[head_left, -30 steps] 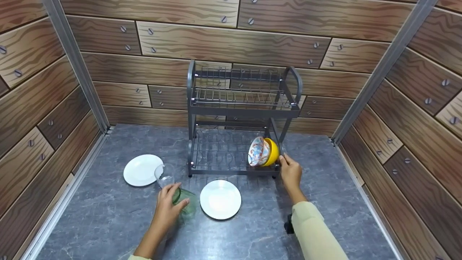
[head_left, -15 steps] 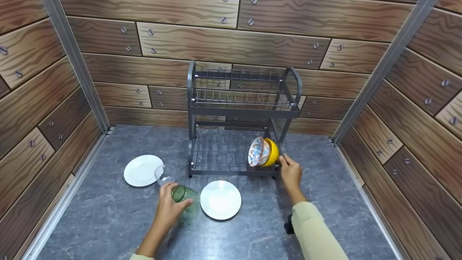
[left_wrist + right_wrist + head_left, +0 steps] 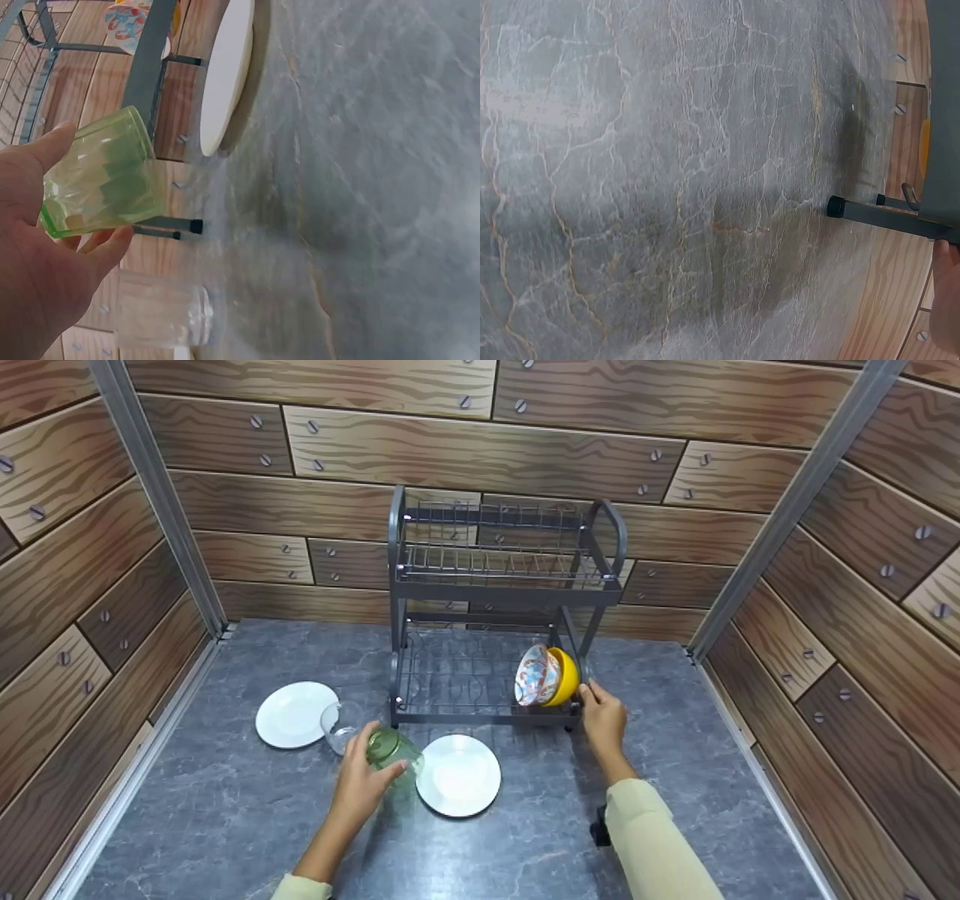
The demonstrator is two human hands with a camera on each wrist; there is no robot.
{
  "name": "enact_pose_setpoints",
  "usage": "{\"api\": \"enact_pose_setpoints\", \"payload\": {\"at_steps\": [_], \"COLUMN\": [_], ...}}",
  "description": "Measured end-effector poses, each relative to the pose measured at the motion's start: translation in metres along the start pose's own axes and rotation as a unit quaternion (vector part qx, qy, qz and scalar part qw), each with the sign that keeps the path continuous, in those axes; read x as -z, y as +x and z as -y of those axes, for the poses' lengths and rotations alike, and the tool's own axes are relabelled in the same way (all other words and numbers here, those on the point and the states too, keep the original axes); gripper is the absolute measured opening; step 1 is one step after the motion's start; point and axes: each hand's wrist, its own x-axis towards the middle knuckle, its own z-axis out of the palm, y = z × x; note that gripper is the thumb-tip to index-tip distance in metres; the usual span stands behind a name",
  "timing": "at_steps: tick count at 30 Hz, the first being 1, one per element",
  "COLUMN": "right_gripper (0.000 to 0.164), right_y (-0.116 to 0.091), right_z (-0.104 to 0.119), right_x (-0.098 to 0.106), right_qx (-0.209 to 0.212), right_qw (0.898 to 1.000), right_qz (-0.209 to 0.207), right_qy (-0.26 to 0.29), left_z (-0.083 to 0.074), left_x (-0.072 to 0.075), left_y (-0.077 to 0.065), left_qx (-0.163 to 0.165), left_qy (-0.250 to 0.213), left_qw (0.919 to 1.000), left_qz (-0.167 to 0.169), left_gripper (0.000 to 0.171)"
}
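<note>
A green see-through glass [image 3: 391, 751] is in my left hand [image 3: 358, 789], gripped between thumb and fingers. In the left wrist view the glass [image 3: 105, 176] hangs above the floor, its mouth side not resting on anything. My right hand [image 3: 606, 724] holds the lower right side of the dark grey two-tier dish rack [image 3: 487, 719]; in the right wrist view its fingers [image 3: 946, 259] are at the frame above a black-capped leg. On the lower tier a patterned bowl [image 3: 532, 679] and a yellow bowl [image 3: 571, 676] lean tilted together at the right end.
A clear glass [image 3: 337, 724] stands just beyond my left hand, by a white plate [image 3: 292, 716]. Another white plate [image 3: 459, 776] lies in front of the rack. Wood-patterned walls [image 3: 480, 442] enclose the grey marbled surface [image 3: 225, 810] on three sides.
My left hand has raised the green glass and carried it slightly rightward and toward the rack, up to the near plate's left edge. The right hand stays at the rack.
</note>
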Motion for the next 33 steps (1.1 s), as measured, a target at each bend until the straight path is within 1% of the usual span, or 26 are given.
{"api": "enact_pose_setpoints", "payload": {"at_steps": [4, 8, 10, 13, 15, 17, 20, 23, 27, 33], "right_gripper": [0.038, 0.037, 0.037, 0.038, 0.038, 0.037, 0.036, 0.034, 0.034, 0.035], "right_y": [-0.001, 0.0, 0.0, 0.0, 0.0, 0.0, 0.0, 0.0, 0.001, 0.0], "right_z": [0.0, 0.0, 0.0, 0.001, 0.001, 0.001, 0.001, 0.001, 0.0, -0.001], "right_x": [-0.001, -0.001, -0.001, 0.0, 0.0, 0.0, 0.0, -0.001, -0.001, -0.001], "right_qx": [-0.002, 0.002, 0.002, 0.0, 0.001, 0.005, 0.012, 0.018, 0.018, 0.006], "right_qw": [1.0, 1.0, 1.0, 1.0, 1.0, 1.0, 1.0, 0.999, 0.999, 1.0], "right_qz": [0.001, -0.005, -0.004, -0.004, -0.004, -0.008, -0.017, -0.026, -0.028, -0.018], "right_qy": [-0.001, -0.008, -0.007, -0.006, -0.005, -0.007, -0.014, -0.019, -0.013, -0.002], "left_z": [-0.01, -0.02, -0.025, -0.032, -0.037, -0.042, -0.05, -0.055, -0.057, -0.05], "left_x": [-0.004, -0.009, -0.012, -0.017, -0.021, -0.025, -0.032, -0.041, -0.053, -0.067], "left_y": [0.007, 0.016, 0.022, 0.032, 0.039, 0.047, 0.058, 0.068, 0.081, 0.099], "left_qx": [-0.008, -0.028, -0.036, -0.036, -0.028, -0.026, -0.028, -0.032, -0.032, -0.015], "left_qy": [-0.008, -0.018, -0.014, -0.003, 0.009, 0.01, 0.004, -0.018, -0.037, -0.056], "left_qw": [0.9999, 0.9994, 0.9992, 0.9993, 0.9995, 0.9995, 0.9993, 0.9988, 0.9981, 0.998], "left_qz": [-0.003, -0.005, -0.008, -0.012, -0.013, -0.016, -0.024, -0.031, -0.037, -0.025], "left_gripper": [0.079, 0.078, 0.077, 0.077, 0.078, 0.079, 0.079, 0.078, 0.075, 0.069]}}
